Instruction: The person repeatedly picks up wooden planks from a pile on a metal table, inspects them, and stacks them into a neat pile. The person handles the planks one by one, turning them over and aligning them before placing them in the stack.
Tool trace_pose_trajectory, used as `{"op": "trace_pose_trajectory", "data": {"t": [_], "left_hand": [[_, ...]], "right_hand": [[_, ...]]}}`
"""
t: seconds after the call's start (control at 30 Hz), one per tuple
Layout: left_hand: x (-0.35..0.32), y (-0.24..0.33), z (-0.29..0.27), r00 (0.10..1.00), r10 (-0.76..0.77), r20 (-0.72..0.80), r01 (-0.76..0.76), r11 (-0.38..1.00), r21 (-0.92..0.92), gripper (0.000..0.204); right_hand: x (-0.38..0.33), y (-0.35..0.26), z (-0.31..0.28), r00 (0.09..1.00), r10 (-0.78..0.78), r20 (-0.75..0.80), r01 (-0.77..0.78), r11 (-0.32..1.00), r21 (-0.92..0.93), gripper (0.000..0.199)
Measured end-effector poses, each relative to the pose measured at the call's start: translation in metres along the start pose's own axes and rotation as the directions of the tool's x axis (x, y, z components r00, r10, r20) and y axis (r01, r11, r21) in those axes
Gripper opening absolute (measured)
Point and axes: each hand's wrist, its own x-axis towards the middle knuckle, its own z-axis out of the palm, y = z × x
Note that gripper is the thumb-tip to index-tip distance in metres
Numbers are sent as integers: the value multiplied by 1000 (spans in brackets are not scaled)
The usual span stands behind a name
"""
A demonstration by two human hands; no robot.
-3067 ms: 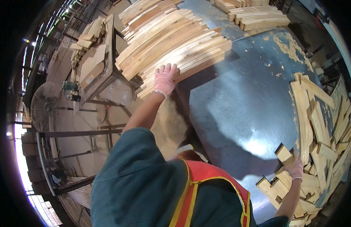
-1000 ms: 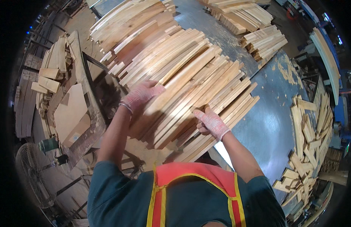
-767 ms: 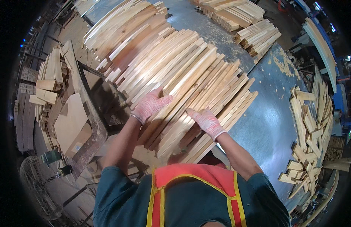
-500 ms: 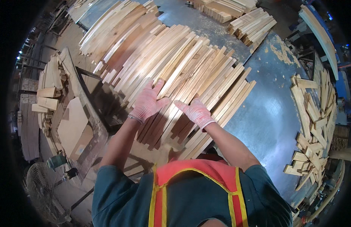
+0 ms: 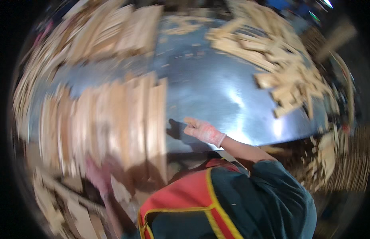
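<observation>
A row of pale wooden strips (image 5: 113,119) lies side by side on the metal table, their near ends toward me. My left hand (image 5: 99,175), in a pinkish glove, is at the near ends of the strips on the left; motion smears its fingers, so its grip does not show. To the right of the row, my right hand (image 5: 205,132) hovers over the bare metal in a white and pink glove. Its fingers point left, slightly bent and apart, with nothing in them. A dark shadow of that hand falls on the table beside the last strip.
The blue-grey metal table (image 5: 205,87) stretches ahead and right. Stacked wooden strips (image 5: 133,30) stand at its far left. A loose heap of wood offcuts (image 5: 288,75) covers the right side. Sawdust and chips (image 5: 181,26) are scattered at the far edge. Cut boards (image 5: 79,217) lie low at the left.
My view has swung to the right. My right hand has left the strips and is now over the bare metal; my left hand stays by the strips, farther from the right one.
</observation>
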Motion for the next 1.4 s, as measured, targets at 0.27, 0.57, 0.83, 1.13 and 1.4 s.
{"op": "trace_pose_trajectory", "data": {"t": [0.27,0.57,0.83,1.13,1.4], "left_hand": [[-71,213,98,870,474,136,-471,881,-53,86],[-106,436,159,612,701,366,-716,688,-121,92],[-107,418,237,577,598,555,-660,743,-114,92],[-117,395,182,238,432,870,929,161,-334,52],[-119,301,141,390,269,881,908,47,-416,51]], "right_hand": [[-90,134,-361,834,-168,-526,-459,320,-829,72],[-42,148,-392,973,-229,13,91,333,-939,55],[-37,222,-515,767,-388,-512,-325,452,-831,71],[7,204,-506,922,-105,-371,-352,163,-922,103],[14,196,-428,920,-33,-391,-381,172,-909,70]]}}
